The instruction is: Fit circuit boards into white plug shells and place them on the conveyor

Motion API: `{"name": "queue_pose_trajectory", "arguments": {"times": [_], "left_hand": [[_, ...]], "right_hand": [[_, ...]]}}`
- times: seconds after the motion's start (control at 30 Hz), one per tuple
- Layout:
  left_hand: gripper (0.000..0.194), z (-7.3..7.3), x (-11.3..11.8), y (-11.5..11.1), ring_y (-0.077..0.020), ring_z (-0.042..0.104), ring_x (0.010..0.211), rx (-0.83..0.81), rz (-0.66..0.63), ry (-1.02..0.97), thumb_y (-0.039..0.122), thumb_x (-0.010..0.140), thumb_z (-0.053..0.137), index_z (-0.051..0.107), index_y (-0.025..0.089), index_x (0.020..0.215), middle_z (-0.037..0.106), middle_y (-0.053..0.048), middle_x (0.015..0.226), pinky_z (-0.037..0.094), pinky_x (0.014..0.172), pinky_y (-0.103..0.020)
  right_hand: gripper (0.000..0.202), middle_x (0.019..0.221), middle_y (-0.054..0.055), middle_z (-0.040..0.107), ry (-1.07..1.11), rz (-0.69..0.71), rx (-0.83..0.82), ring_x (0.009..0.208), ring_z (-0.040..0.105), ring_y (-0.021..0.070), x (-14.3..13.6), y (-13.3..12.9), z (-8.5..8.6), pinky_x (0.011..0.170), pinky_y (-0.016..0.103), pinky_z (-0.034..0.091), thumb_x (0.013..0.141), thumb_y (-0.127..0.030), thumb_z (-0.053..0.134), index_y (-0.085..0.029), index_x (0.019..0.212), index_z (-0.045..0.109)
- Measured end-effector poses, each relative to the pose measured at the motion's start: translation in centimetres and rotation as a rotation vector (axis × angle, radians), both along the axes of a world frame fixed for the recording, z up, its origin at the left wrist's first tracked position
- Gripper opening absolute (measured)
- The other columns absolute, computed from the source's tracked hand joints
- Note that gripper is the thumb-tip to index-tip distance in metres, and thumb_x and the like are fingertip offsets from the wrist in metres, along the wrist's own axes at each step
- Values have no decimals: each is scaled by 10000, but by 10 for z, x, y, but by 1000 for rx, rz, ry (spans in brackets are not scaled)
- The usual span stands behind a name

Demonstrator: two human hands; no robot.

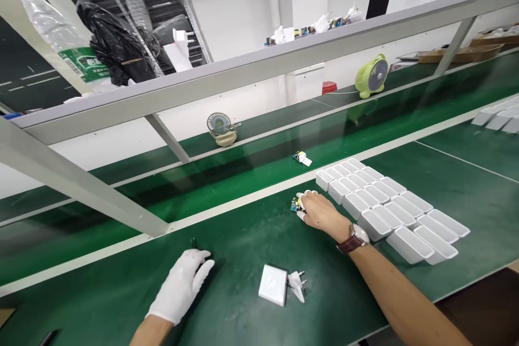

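Note:
My right hand [324,213], with white covers on its fingertips and a watch at the wrist, is closed on a small circuit board [294,205] with yellow and blue parts. Its fingers hide most of the board. In a white glove, my left hand [178,284] rests low over the green bench at the left, thumb apart from the bent fingers. A small dark object [193,242] shows just beyond its knuckles; its kind is unclear. Between my hands lies a white square charger case [273,285], with a white plug piece [297,285] touching or close beside its right side.
Rows of white open-topped housings [375,194] stand right of my right hand. Another circuit board [302,158] lies on the green conveyor belt [243,173]. A slanted metal post [81,178] carries the overhead shelf [243,70]. Beyond are a small fan [219,123] and a green fan [371,77].

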State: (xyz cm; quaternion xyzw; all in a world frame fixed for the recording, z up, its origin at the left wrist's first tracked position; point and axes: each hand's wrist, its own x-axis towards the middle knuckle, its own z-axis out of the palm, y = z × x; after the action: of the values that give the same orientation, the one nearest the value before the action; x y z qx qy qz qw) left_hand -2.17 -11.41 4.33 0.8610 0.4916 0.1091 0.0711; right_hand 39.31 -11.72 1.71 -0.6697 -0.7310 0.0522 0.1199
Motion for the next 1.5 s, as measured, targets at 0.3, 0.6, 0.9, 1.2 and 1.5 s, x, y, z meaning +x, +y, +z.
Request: {"name": "queue_pose_trajectory", "arguments": {"times": [0.3, 0.6, 0.9, 1.2, 1.5], "left_hand": [[445, -3, -99, 9, -285, 709, 965, 45, 178, 56, 586, 922, 476, 740, 246, 1034, 743, -68, 1006, 567, 955, -423], [380, -2, -36, 16, -290, 662, 1110, 224, 2, 67, 522, 934, 535, 715, 244, 1120, 708, -87, 1192, 528, 996, -432], [369, -36, -132, 6, -288, 621, 1213, 207, 440, 10, 273, 887, 526, 690, 229, 1215, 667, -84, 1309, 514, 1035, -463], [287, -44, -110, 0, -289, 579, 1238, 252, 304, 15, 286, 983, 459, 729, 254, 1074, 688, -66, 1261, 476, 1013, -456], [366, -37, -112, 12, -267, 675, 834, 85, 484, 97, 390, 983, 433, 697, 176, 1120, 707, -98, 955, 520, 734, -378]], "right_hand": [[317, 1120, 174, 631, -56, -50, 78, 1052, 586, 310, -11, 13, 20, 940, 404, 417, 985, -360, 500, -123, 1153, 626], [380, 1265, 109, 599, -76, -236, -32, 1103, 610, 256, 5, 103, 17, 951, 471, 501, 963, -390, 616, -156, 1260, 577], [323, 1189, 93, 646, -108, -193, -136, 1037, 649, 228, 5, 152, -21, 901, 434, 539, 969, -377, 618, -149, 1196, 612], [272, 991, 207, 724, -87, -21, -45, 919, 698, 292, -20, 157, -1, 785, 342, 472, 845, -95, 548, -54, 1077, 684], [325, 1012, 123, 694, -52, 114, -52, 937, 649, 246, 1, 43, 22, 826, 310, 453, 804, -81, 491, -131, 1098, 621]]}}
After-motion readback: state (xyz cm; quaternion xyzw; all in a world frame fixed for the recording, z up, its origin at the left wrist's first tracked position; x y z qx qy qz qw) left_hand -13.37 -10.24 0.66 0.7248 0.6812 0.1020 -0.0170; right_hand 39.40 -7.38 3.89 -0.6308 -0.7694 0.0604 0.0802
